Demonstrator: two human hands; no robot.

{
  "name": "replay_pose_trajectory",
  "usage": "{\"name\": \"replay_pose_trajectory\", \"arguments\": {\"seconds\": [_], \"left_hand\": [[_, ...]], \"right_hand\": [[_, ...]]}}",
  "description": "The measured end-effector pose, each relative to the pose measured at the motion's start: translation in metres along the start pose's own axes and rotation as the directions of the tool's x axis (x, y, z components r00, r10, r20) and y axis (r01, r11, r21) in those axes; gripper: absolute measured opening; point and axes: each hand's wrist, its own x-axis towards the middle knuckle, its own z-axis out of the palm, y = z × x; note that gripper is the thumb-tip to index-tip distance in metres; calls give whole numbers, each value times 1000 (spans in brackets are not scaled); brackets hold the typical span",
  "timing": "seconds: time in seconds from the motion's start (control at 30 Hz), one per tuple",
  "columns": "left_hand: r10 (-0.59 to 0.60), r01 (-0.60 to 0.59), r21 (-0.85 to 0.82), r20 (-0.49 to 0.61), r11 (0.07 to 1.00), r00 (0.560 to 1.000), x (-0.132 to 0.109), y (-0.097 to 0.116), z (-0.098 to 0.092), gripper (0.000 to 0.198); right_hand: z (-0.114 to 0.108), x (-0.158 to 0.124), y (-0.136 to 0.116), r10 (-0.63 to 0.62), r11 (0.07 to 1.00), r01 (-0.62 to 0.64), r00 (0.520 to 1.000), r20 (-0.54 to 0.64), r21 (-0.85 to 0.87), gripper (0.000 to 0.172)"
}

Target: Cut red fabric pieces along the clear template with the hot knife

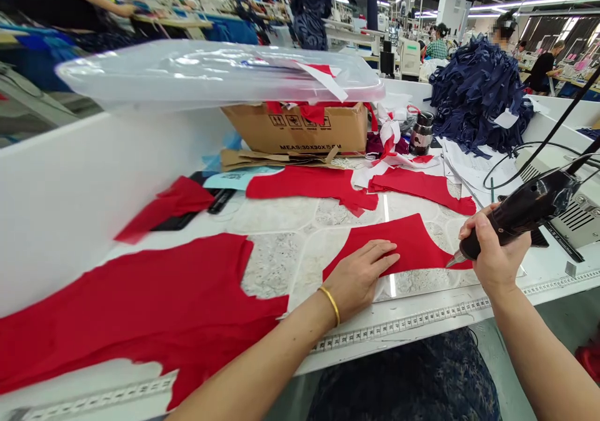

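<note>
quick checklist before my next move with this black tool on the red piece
1. Left hand pressing the red cloth piece flat: ok
2. Right hand gripping the black tool: ok
3. Metal tool tip at the cloth's lower edge: ok
4. Tip actually touching the cloth: cannot tell
5. Left fingers clear of the tip: ok
6. Tool cord running away from the cloth: ok
</note>
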Motion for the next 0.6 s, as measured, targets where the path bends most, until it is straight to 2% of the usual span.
{"name": "replay_pose_trajectory", "arguments": {"seconds": [0.17,0.37,0.6], "left_hand": [[-23,24,3,-96,1000,995,3,3,-4,41],[-163,191,102,-239,976,957,4,0,-10,29],[-348,390,241,-200,889,916,-5,-12,-20,29]], "right_hand": [[-9,5,-4,-3,1000,3,999,-40,6,30],[-25,9,-4,-5,1000,3,994,-110,-22,37],[-26,7,-1,-26,997,19,994,-105,-75,35]]}}
